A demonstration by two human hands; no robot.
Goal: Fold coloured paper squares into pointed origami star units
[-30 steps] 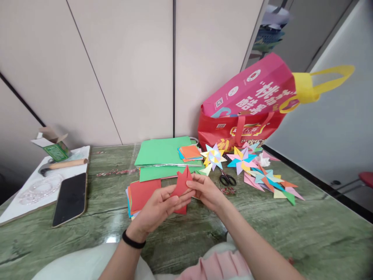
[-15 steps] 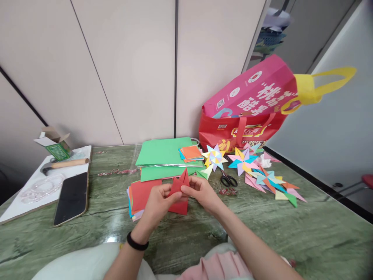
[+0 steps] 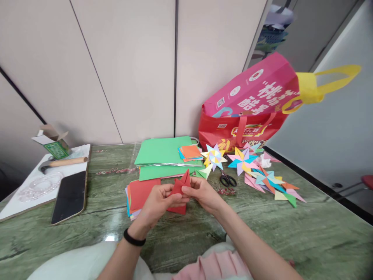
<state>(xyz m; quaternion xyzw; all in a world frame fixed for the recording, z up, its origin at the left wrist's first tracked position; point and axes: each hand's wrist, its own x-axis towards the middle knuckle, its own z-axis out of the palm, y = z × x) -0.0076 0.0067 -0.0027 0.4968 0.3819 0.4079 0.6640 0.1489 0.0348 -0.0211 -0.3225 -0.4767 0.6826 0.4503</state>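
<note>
A red folded paper (image 3: pixel 181 184) with a pointed tip upward is held between my two hands above the table. My left hand (image 3: pixel 163 197) pinches its lower left side, fingers bent behind it. Thumb in front, my right hand (image 3: pixel 201 190) grips the right edge. Below them a red paper sheet (image 3: pixel 178 209) lies on the table, partly covered by my fingers. Beside my left hand is a stack of coloured paper squares (image 3: pixel 142 194) with red on top.
Green paper sheets (image 3: pixel 163 151) lie behind my hands, with small orange squares (image 3: pixel 190 151) on them. Rightward are scissors (image 3: pixel 228 179), folded paper stars (image 3: pixel 215 157) and a red bag (image 3: pixel 221 132). A phone (image 3: pixel 70 197), a hammer (image 3: pixel 62 163) and a small box (image 3: pixel 56 149) sit left.
Both hands stay on the red folded paper, with only slight finger movement. The whole view has shifted a little.
</note>
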